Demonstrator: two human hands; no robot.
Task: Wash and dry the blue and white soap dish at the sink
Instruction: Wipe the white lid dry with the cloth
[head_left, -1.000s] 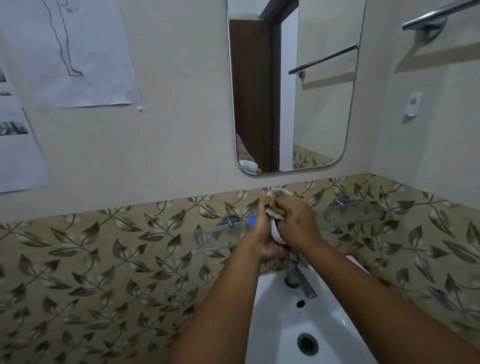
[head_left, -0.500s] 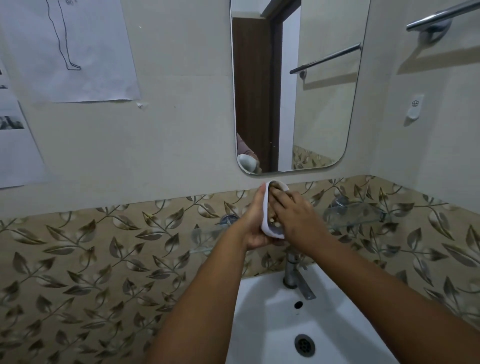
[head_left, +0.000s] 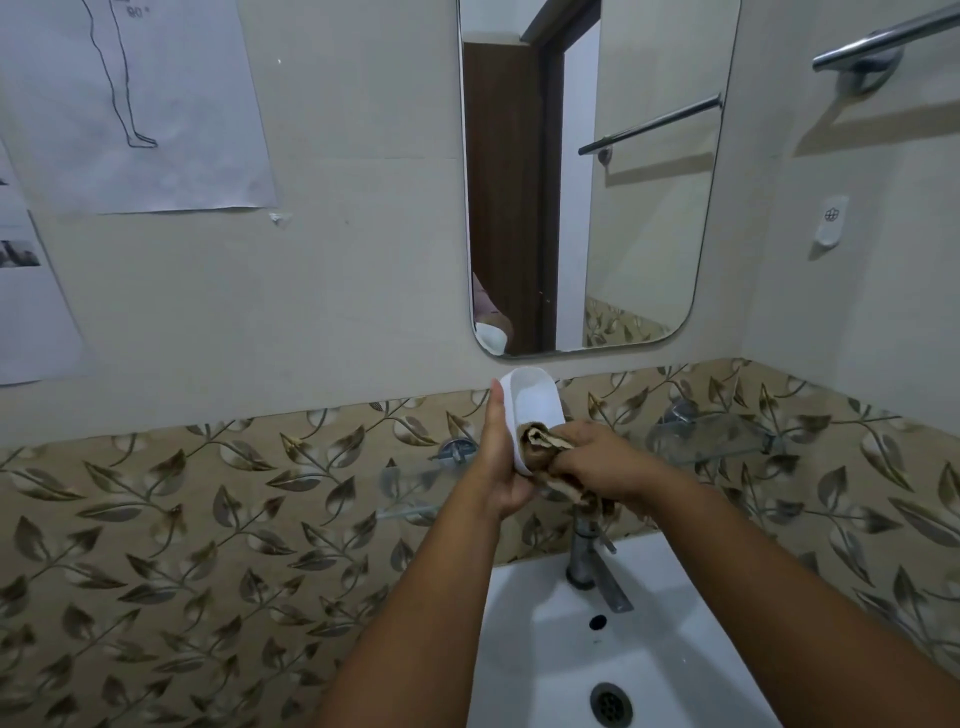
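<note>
Head view: caught mid-drying, above the white sink (head_left: 524, 623) and its tap (head_left: 589, 558). Soap dish (head_left: 532, 402) held up on edge just below the mirror (head_left: 587, 176), white hollow turned toward the camera; no blue part visible from here. Left hand (head_left: 498, 457) cupped behind the dish, thumb straight along its left rim, other fingers hidden behind it and, by the look of it, curled round the back. Right hand (head_left: 597, 462) closed on a brown patterned cloth (head_left: 540, 447), fingers bunched round it and pressing it into the lower end of the hollow, loose tail of cloth hanging under the wrist.

No water running from the tap, no suds seen on dish or basin. Judged from that: washing probably finished, drying under way. Upper part of the hollow bare and not under the cloth at this instant; whether damp, impossible to tell. Probably left: wiping the remaining inside, rim and back, then setting the dish down, perhaps on the glass shelf (head_left: 711, 441) at the far right.
</note>
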